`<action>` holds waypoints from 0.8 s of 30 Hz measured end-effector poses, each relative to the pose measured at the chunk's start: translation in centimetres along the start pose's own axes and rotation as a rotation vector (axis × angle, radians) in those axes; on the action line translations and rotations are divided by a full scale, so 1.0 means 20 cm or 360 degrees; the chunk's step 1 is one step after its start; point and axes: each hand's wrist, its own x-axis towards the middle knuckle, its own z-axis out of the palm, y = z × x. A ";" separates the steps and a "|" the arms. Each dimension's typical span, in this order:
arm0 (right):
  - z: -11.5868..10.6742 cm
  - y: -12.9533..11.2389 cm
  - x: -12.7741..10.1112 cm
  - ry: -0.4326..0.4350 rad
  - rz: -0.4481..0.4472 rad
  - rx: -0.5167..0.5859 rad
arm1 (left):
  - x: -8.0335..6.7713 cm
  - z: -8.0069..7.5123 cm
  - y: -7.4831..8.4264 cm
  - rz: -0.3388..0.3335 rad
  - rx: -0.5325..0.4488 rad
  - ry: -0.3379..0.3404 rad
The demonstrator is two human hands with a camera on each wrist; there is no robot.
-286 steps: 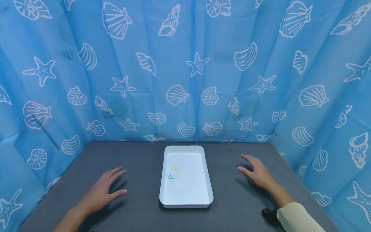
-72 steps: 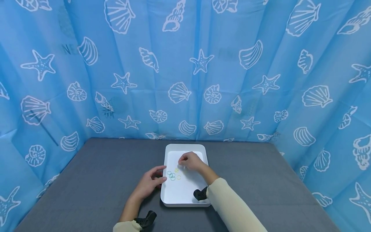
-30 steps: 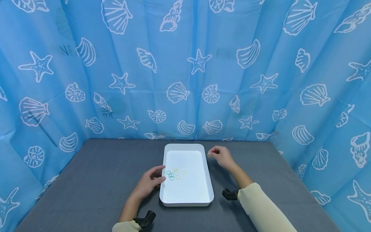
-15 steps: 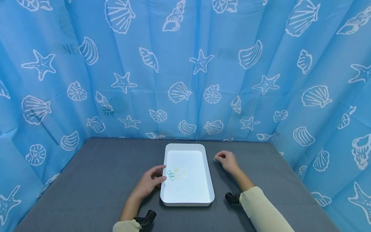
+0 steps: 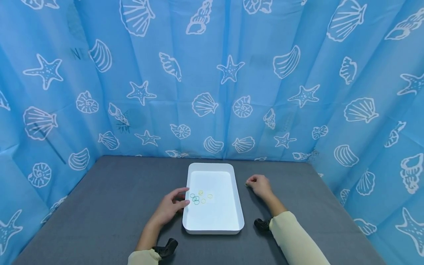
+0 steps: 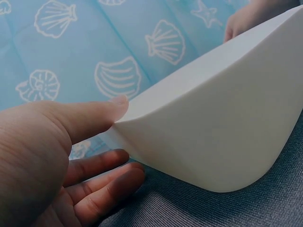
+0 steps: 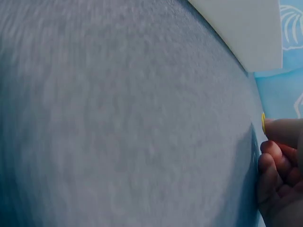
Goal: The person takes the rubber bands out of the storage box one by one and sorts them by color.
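Observation:
A white rectangular tray (image 5: 213, 221) stands mid-table with small, thin rubber bands inside. Several green rubber bands (image 5: 195, 199) overlap near its left wall. Yellow rubber bands (image 5: 200, 193) lie just right of them, one of them farther right. My left hand (image 5: 168, 207) holds the tray's left rim; in the left wrist view the thumb (image 6: 97, 116) rests on the rim and the other fingers stay low by the outer wall. Right of the tray, my right hand (image 5: 261, 186) pinches a yellow rubber band (image 7: 263, 124) between thumb and fingertip, low over the table.
The dark grey cloth-covered table (image 5: 132, 180) extends around the tray. A blue curtain (image 5: 152, 73) with white shell and starfish prints closes off the back and both sides. Each wrist carries a black device, the left one (image 5: 166, 248) near the table's front.
My left hand has come to the tray's left rim. My right hand reached into the tray, took a yellow rubber band, carried it right over the wall and lowered it towards the table.

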 end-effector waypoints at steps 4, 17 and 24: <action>0.01 -0.02 0.01 0.0007 0.0082 -0.0024 | 0.02 0.00 -0.05 -0.0007 -0.0001 0.0008; 0.04 -0.03 0.00 0.0083 0.0150 -0.0023 | 0.02 0.00 -0.06 0.0004 0.0001 -0.0002; 0.02 -0.02 0.01 0.0094 0.0149 0.0102 | 0.03 0.00 -0.07 -0.0009 0.0005 -0.0021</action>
